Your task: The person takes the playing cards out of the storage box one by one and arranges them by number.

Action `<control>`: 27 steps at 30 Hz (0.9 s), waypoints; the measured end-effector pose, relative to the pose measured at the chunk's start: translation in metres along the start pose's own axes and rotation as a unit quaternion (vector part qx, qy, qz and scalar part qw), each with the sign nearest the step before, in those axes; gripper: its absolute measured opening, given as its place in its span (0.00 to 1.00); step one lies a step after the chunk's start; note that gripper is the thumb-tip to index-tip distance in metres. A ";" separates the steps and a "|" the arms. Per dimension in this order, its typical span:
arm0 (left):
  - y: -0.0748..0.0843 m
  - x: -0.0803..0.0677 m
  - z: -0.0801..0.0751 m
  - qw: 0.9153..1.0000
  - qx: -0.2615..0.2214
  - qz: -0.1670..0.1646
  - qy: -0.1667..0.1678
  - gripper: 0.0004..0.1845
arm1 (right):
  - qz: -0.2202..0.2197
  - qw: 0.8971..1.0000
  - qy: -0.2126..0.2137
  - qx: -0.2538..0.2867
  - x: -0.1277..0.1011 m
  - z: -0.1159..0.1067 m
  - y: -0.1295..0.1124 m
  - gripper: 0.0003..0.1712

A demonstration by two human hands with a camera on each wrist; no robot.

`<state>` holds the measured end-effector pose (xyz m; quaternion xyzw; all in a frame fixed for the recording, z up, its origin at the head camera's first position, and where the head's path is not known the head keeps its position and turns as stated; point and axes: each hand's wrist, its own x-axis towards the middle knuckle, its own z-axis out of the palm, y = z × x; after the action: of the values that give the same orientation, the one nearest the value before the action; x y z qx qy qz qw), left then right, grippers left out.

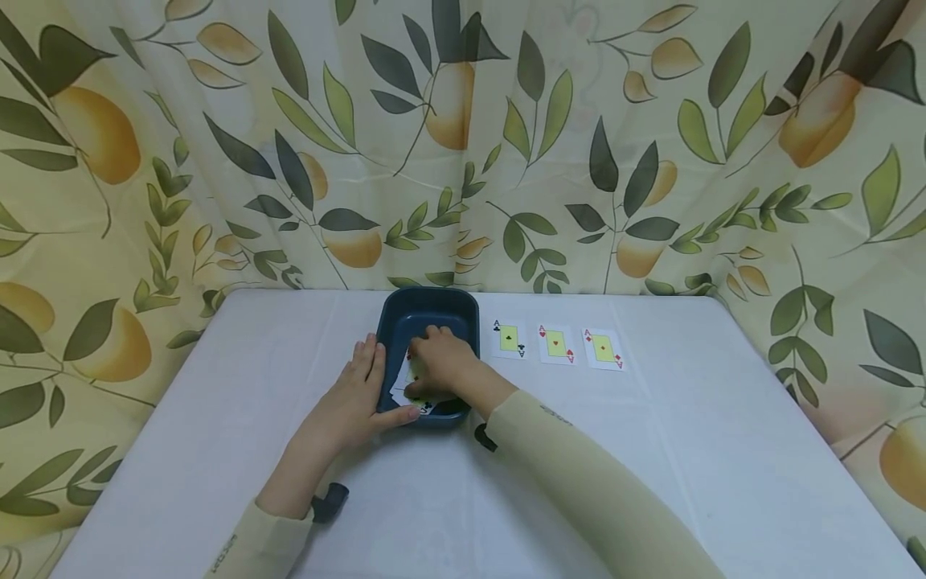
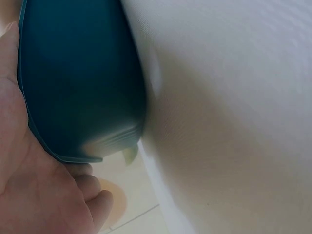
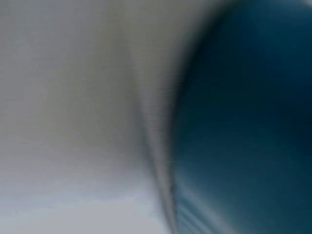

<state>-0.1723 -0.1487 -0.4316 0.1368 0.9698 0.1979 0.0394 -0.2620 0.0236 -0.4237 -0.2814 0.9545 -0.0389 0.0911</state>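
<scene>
White cloth covers the table (image 1: pixel 651 450) I work over, with a leaf-and-fruit curtain (image 1: pixel 217 161) hanging behind it. Nearest me, my left hand (image 1: pixel 356 398) lies against the left wall of the dark blue plastic tray (image 1: pixel 463 310), fingers straight along the rim and thumb at the near corner, steadying it. My right hand (image 1: pixel 443 363) reaches into the tray, fingers curled down onto a loose heap of playing cards (image 1: pixel 402 388); I cannot tell whether any card is pinched yet. Just beyond, to the tray's right, three aces (image 1: pixel 555 345) lie face up in a row. I judge I am mid-pick; next calls for isolating one card and lifting it out past the rim.
</scene>
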 end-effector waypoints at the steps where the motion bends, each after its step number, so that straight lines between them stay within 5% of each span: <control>1: 0.000 0.000 0.000 1.000 0.000 0.001 0.001 0.65 | 0.000 1.000 -0.003 0.004 0.000 -0.001 -0.001 0.39; 12: -0.001 0.000 0.000 1.000 -0.001 0.008 0.002 0.66 | -0.017 1.000 -0.007 -0.005 -0.003 -0.006 -0.001 0.53; 27: 0.000 0.001 0.000 1.000 0.006 0.006 0.011 0.65 | -0.035 0.997 0.057 0.048 -0.030 -0.039 0.017 0.49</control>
<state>-0.1727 -0.1482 -0.4320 0.1405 0.9705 0.1940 0.0271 -0.2535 0.0552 -0.3834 -0.3070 0.9447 -0.1040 0.0489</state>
